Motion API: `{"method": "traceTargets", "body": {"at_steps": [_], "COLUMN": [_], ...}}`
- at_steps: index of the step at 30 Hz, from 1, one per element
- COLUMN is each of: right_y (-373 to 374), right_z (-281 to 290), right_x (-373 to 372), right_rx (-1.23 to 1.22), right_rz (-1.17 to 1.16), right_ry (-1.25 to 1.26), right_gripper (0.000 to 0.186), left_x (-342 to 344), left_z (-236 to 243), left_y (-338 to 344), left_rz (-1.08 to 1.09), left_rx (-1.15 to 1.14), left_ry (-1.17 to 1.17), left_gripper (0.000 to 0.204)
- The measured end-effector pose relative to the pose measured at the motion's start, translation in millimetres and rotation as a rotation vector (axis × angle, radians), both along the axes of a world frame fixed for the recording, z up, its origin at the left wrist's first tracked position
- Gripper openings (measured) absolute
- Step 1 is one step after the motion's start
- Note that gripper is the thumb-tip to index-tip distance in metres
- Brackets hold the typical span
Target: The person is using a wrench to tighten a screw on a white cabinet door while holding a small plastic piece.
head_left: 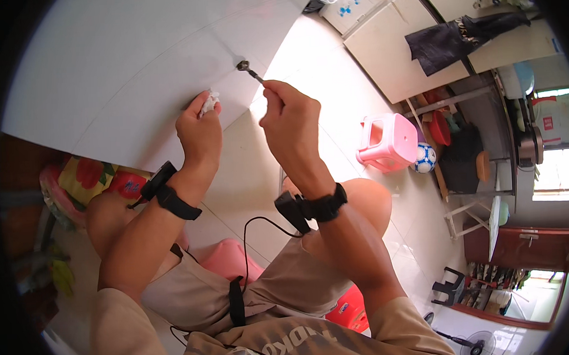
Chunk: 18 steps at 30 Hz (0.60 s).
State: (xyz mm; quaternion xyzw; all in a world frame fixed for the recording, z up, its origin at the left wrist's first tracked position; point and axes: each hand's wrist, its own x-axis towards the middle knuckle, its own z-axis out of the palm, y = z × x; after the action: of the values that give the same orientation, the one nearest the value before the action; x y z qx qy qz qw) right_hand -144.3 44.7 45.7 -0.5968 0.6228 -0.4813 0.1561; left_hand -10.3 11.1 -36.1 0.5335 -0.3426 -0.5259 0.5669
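Note:
In front of me spreads a large glossy white panel with a thin line across it. My left hand is closed around a crumpled white tissue, close to the panel's near edge. Farther right, my right hand pinches the end of a slim metal tool. The tool's rounded, dark metallic head points away from me and appears over the panel. Whether it touches the panel, I cannot tell.
A pink plastic stool and a blue-and-white ball are on the tiled floor to the right. Behind them are shelves and pale cabinets with a dark garment. Colourful bags lie by my left knee. A cable runs from my right wristband.

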Motion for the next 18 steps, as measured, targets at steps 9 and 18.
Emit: {"method": "traceTargets", "body": {"at_steps": [9, 18], "right_y": [-20.7, -40.3], "right_z": [3.6, 12.3], "right_x": [-20.8, -34.4], "right_rx": [-0.054, -0.002], "right_rz": [-0.071, -0.165], "right_ry": [0.099, 0.045], "right_gripper": [0.017, 0.015], "left_x": [-10.0, -13.6], "left_z": [-0.4, 4.6], "left_y": [-8.6, -6.4], "left_rz": [-0.004, -0.009], "left_rx": [-0.015, -0.072], "left_ry": [-0.030, -0.024], "left_gripper": [0.036, 0.037]}}
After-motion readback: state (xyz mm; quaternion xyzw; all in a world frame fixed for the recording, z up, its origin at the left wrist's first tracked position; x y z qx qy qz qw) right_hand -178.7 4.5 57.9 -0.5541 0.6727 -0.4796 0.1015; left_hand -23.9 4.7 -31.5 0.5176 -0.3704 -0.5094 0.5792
